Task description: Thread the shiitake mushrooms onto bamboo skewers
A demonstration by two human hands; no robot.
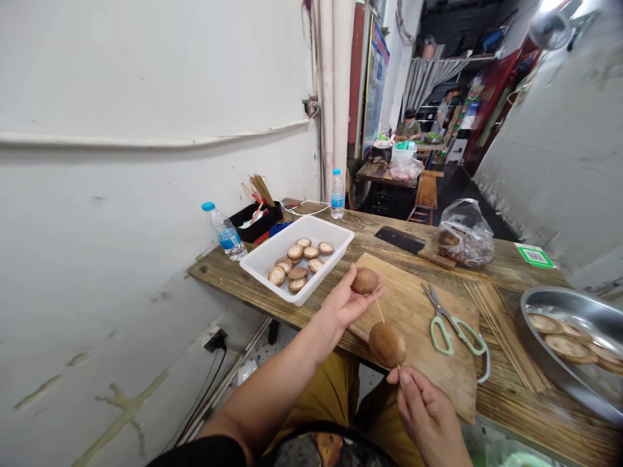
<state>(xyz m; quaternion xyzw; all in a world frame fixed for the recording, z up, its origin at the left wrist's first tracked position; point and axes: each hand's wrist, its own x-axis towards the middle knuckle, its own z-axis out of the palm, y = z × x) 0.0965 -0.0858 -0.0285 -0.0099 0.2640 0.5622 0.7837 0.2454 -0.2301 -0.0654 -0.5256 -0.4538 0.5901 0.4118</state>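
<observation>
My left hand [344, 299] has its fingers around a brown mushroom cap [365, 281] above the near edge of the cutting board [418, 311]. A thin bamboo skewer [378, 306] runs from that cap down through a second, larger mushroom cap [387, 344]. Below the larger cap, my right hand [422, 402] pinches the skewer's lower end between thumb and fingers. Whether the tip has pierced the upper cap is hidden. Green-handled scissors [450, 324] lie partly spread on the board, right of the mushrooms.
A white tray [296, 299] of mushroom caps stands at left, near two water bottles [228, 235] and a black box [257, 224]. Loose skewers [511, 337] and a steel bowl [533, 301] with stemless caps are at right. Behind lie a plastic bag [467, 237] and a cleaver [400, 239].
</observation>
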